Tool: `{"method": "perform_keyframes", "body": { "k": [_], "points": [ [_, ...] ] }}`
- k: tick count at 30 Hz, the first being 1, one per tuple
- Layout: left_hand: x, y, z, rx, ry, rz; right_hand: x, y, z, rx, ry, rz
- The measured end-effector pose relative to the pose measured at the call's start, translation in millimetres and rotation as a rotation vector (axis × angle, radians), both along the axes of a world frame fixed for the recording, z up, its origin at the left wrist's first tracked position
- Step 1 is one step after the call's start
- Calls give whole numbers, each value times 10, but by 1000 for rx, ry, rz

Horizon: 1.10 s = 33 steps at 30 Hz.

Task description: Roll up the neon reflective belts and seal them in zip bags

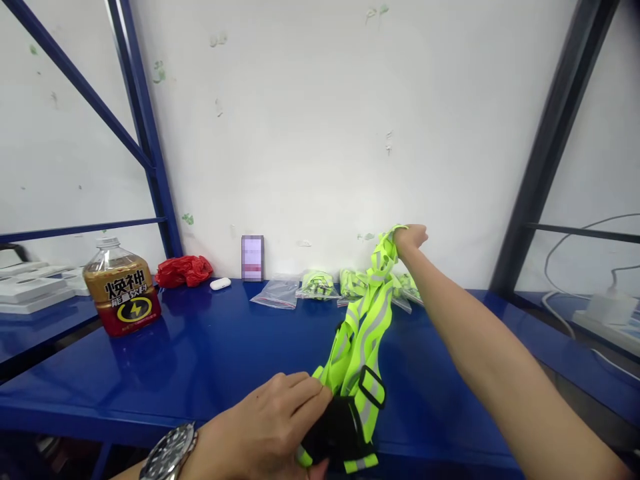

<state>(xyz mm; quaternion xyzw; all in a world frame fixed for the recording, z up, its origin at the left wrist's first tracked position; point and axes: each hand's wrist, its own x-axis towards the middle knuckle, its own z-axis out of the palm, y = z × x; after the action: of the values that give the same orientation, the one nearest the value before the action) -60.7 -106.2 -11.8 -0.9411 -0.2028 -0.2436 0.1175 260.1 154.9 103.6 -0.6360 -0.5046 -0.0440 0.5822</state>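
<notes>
A fluorescent yellow-green reflective vest made of straps [371, 320], with grey stripes, is stretched between my two hands over the blue table. My left hand [280, 413] wears a watch and is closed on the vest's lower end, beside a black panel [336, 427]. A black buckle [372, 387] hangs on a strap just right of that hand. My right hand [411, 237] is raised near the wall, its fingers wrapped round the bunched upper end of the straps. Part of the left fingers lies hidden behind the black panel.
Along the back of the blue table [215, 360] lie clear plastic bags [277, 292], bagged yellow-green bundles [319, 285], a phone [253, 259], a white case [220, 284] and a red plastic bag [184, 271]. A large drink bottle [123, 287] stands at left. Metal posts [545, 147] flank the table.
</notes>
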Motion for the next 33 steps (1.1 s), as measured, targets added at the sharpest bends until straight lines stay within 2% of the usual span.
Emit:
{"method": "perform_keyframes", "body": {
  "k": [3,8,10,12,14,17,18,19,21,23,25,28,30,33],
  "points": [
    [98,215,53,21,32,45,-222,49,-82,-146,35,68],
    [440,796,189,-49,102,110,-514,-45,-115,-334,-148,493],
    [553,942,169,-59,120,130,-560,-106,-95,-359,-319,569],
    [628,998,118,-65,119,130,-593,-174,-84,-349,-482,544],
    [663,984,64,-73,102,117,-638,-268,-105,-286,-598,432],
    [665,916,17,-66,79,108,-738,-475,-215,-88,-839,218],
    [658,897,9,-60,73,110,-775,-551,-269,-31,-958,209],
    [650,884,4,-56,66,108,-807,-621,-328,-1,-1086,254],
    [636,873,-3,-61,48,96,-846,-715,-440,-10,-1344,439],
    [627,874,-10,-72,32,78,-834,-719,-518,-72,-1470,542],
    [623,874,-19,-79,25,62,-775,-634,-543,-164,-1435,494],
    [615,864,-29,-96,27,59,-669,-444,-513,-279,-1246,288],
    [604,855,-31,-127,19,65,-641,-368,-488,-308,-1164,211],
    [583,857,-30,-191,-22,65,-700,-435,-468,-304,-1085,154]
  ]
}}
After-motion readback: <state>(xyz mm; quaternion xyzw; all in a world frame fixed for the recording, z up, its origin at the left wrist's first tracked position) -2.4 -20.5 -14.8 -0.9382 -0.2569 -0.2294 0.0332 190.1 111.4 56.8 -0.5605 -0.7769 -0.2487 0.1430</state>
